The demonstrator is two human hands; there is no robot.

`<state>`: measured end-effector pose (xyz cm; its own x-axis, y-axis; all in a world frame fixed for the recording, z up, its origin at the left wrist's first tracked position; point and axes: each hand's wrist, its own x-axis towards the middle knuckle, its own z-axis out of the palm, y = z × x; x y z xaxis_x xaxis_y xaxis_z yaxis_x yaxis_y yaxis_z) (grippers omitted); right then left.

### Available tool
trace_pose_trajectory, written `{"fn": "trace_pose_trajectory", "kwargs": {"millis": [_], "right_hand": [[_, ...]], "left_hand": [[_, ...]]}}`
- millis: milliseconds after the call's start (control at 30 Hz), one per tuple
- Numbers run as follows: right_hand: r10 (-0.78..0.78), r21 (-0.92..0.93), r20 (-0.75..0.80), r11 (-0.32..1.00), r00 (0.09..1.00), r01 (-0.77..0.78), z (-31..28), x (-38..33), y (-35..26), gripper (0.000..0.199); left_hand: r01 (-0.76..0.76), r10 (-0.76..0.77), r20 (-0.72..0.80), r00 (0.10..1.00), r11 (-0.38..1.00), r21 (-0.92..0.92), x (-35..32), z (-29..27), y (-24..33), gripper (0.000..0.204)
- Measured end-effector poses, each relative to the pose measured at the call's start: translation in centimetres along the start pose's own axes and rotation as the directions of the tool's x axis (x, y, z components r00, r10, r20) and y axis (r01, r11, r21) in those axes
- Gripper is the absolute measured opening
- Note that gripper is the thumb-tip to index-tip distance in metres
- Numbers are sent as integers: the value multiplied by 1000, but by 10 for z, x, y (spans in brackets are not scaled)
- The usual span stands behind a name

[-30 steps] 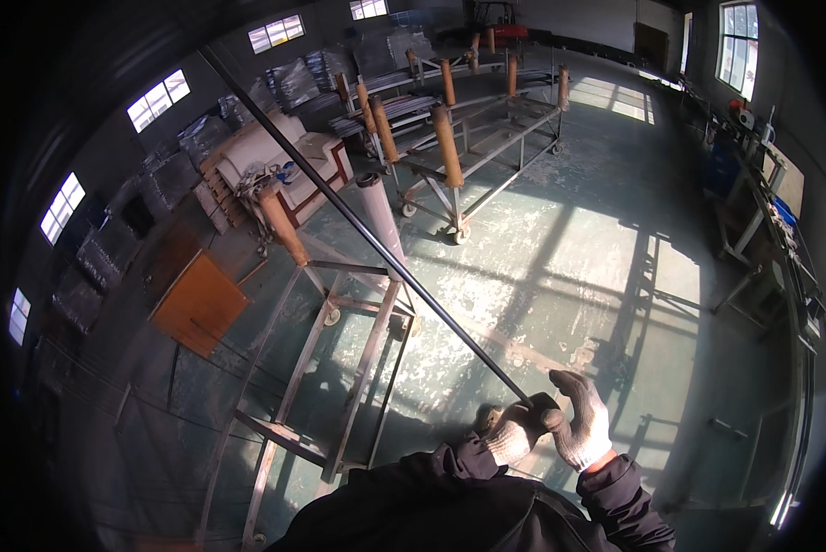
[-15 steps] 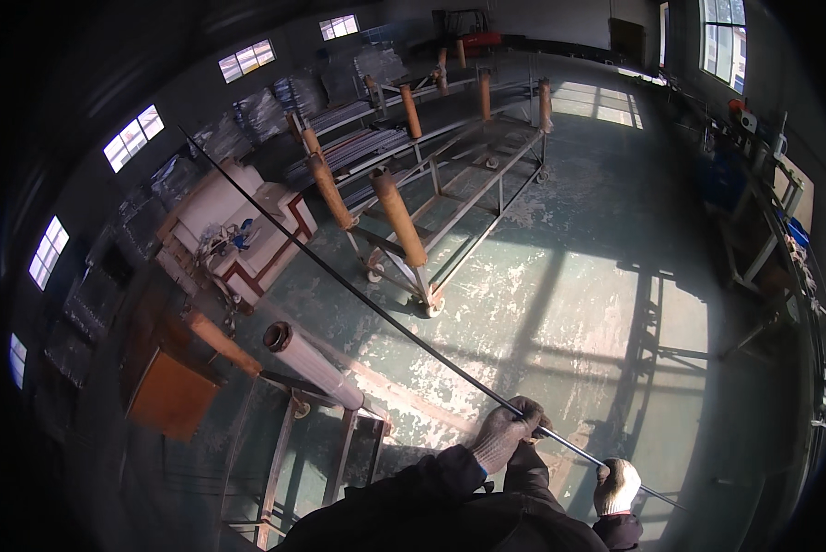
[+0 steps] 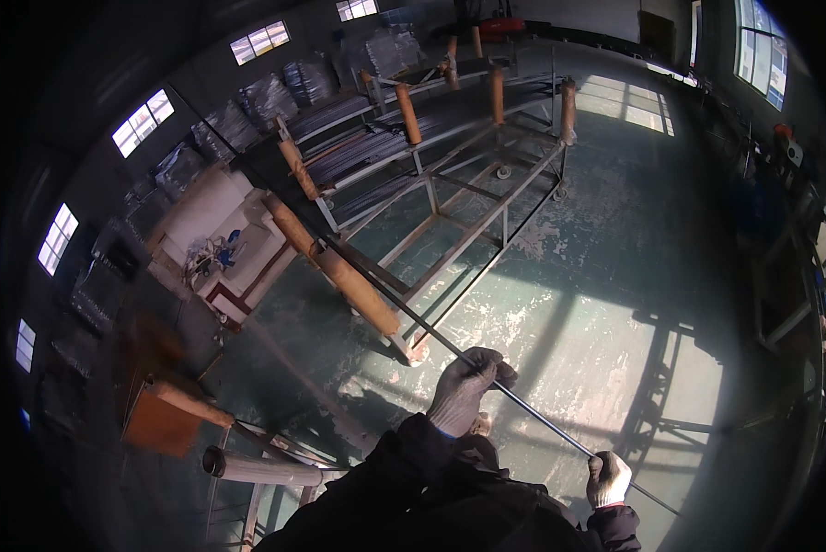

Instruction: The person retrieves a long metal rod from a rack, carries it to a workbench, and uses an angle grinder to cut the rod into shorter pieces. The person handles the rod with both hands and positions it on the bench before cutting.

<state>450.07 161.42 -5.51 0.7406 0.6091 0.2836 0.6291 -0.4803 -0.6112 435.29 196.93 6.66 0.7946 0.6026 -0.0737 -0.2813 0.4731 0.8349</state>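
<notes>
A long, thin metal rod (image 3: pixel 544 419) slants across the view from the upper left to the lower right. My left hand (image 3: pixel 461 394), in a pale knitted glove with a darker palm, is closed around it. Farther toward the lower right end, my right hand (image 3: pixel 608 480) grips the same rod in a matching glove, and a short length sticks out beyond it. The rod's far part passes over or beside the near end of a wheeled metal rack (image 3: pixel 468 260), close to an orange-brown padded post (image 3: pixel 358 293); I cannot tell whether they touch.
A pale sofa (image 3: pixel 206 213) with things on its seat stands at left. Stacked rods (image 3: pixel 367 152) lie on the rack's far side. Another frame with a wrapped post (image 3: pixel 266 467) is near my left side, beside an orange-brown panel (image 3: pixel 163 423). A cluttered bench (image 3: pixel 781 313) lines the right.
My view has shifted, and the wheeled rack appears closer. Both hands keep hold of the rod; its far part now lies over the rack's near end instead of beside the sofa.
</notes>
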Motion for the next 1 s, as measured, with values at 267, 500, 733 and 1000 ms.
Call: {"fn": "trace_pose_trajectory", "kwargs": {"millis": [267,500,733,1000], "right_hand": [[33,-191,-47,981,998,-42,49,246,121,27],[105,-205,-173,969,979,-140,37,449,195,37],[114,-207,-133,968,985,-140,62,647,334,28],[9,-162,-109,986,994,-27,26,935,468,21]], "left_hand": [[34,-33,14,999,995,-97,297,18,-25,18],[235,-240,102,966,970,55,538,76,-31,17],[293,-294,77,953,956,34,762,132,-93,15],[243,-233,-110,966,966,88,1006,260,-107,17]]}}
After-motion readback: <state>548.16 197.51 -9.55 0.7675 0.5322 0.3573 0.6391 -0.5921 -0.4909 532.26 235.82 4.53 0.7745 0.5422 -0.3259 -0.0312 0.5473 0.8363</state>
